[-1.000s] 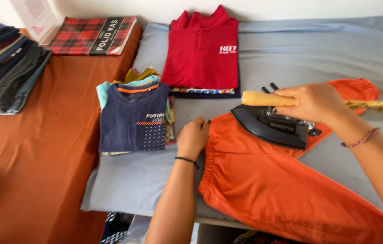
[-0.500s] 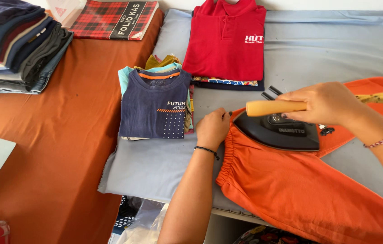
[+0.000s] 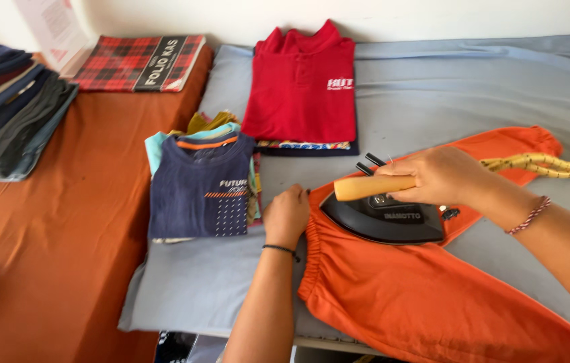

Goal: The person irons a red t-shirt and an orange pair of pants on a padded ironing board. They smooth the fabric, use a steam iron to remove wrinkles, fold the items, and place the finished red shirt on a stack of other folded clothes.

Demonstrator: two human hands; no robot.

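We press a black iron (image 3: 384,216) onto a pair of orange trousers (image 3: 426,296) spread across the grey sheet (image 3: 433,81) on the table. Our right hand (image 3: 443,176) is wrapped around the iron's wooden handle (image 3: 374,186), fingers curled tight on it, and a yellow braided cord (image 3: 547,163) runs off to the right behind the wrist. Our left hand (image 3: 287,215) lies flat at the gathered waistband, fingers together and pressing the cloth down — it touches the trousers just beside the iron's tip.

To the left of that hand sits a stack of folded shirts with a navy one (image 3: 201,188) on top. Behind it lies a folded red polo shirt (image 3: 302,81). Farther left, on the orange cloth (image 3: 63,222), we see a pile of dark folded clothes (image 3: 6,117) and a red plaid book (image 3: 138,62).
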